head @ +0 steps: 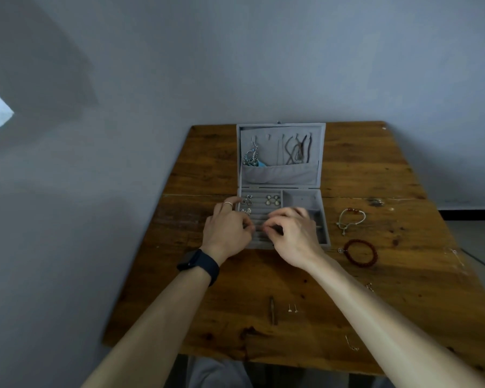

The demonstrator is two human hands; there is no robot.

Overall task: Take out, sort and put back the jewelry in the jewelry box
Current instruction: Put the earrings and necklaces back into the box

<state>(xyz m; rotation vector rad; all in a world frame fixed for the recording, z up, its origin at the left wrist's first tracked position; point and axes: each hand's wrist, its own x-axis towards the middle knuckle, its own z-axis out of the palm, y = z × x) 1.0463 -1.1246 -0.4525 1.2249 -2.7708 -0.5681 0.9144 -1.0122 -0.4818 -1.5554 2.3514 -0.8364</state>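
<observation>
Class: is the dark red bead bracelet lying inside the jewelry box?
No, the bead bracelet lies on the table, right of the jewelry box.

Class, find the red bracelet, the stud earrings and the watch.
Red bracelet [374, 254]: head view, right arc of the beads.
Stud earrings [289, 309]: head view, the left stud.
Watch [199, 263]: head view, its band on the left wrist.

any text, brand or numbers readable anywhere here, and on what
None: no word, number or sign is readable. The grey jewelry box shows no label, the watch on the left wrist has a dark, blank face, and the wooden table bears only stains and scratches.
</observation>
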